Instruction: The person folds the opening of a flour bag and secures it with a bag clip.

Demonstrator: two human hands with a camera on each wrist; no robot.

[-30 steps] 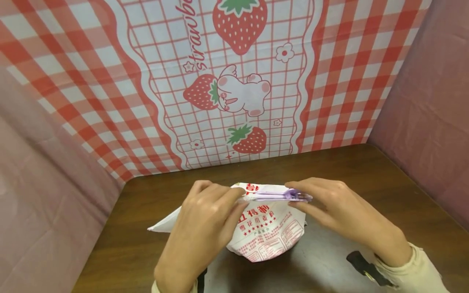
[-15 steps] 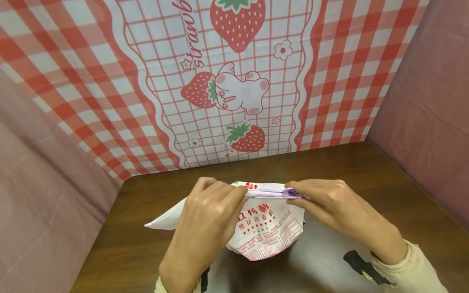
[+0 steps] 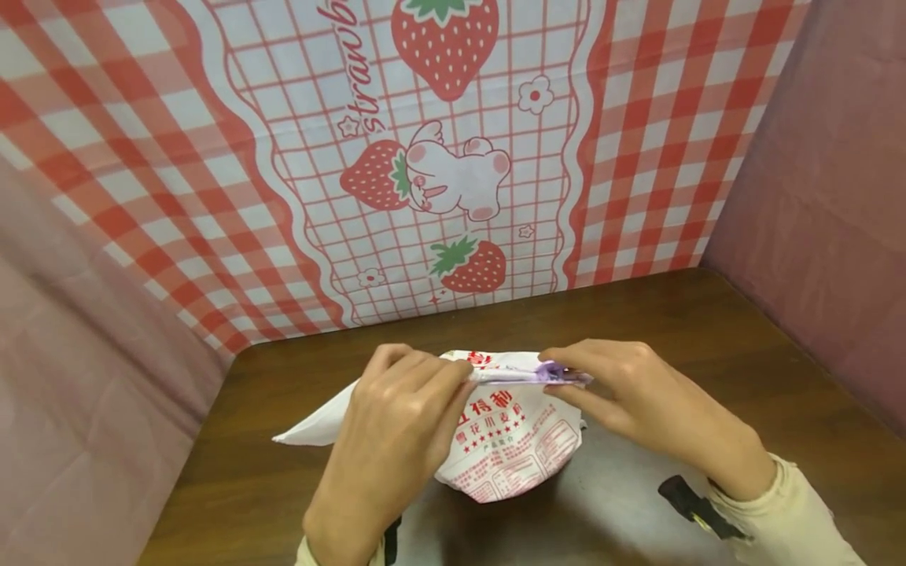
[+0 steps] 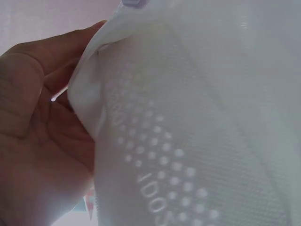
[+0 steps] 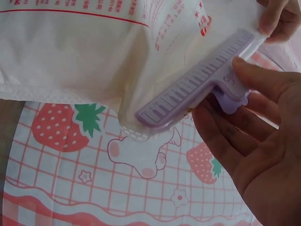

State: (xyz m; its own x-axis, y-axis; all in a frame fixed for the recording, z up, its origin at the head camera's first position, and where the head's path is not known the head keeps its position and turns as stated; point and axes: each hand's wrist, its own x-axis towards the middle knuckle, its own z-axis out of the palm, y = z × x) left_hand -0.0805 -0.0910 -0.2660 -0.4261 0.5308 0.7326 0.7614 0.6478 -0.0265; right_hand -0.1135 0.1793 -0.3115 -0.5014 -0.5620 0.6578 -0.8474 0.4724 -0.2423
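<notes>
A white flour bag [image 3: 510, 452] with red printing hangs below both hands, its top edge folded into a narrow band. My left hand [image 3: 385, 432] pinches that top edge near its left part, thumb on the near side. A white corner of the bag sticks out left of this hand. A long purple bag clip [image 5: 197, 80] with piano-key markings lies along the top edge at the right. My right hand [image 3: 640, 393] pinches the clip's handle between thumb and fingers. The left wrist view shows mostly white bag material; the fingertips there are hidden behind it.
A brown wooden table [image 3: 637, 314] lies beneath, with a grey surface [image 3: 609, 503] at its near side. A strawberry-patterned cloth [image 3: 453, 173] hangs behind it, and pink cloth [image 3: 814, 204] hangs at the sides. A black strap [image 3: 701, 507] is by the right sleeve.
The right fingers covered more of the clip half a second ago; its right end shows again now. Both hands keep their places on the bag and clip. The head view has shifted slightly.
</notes>
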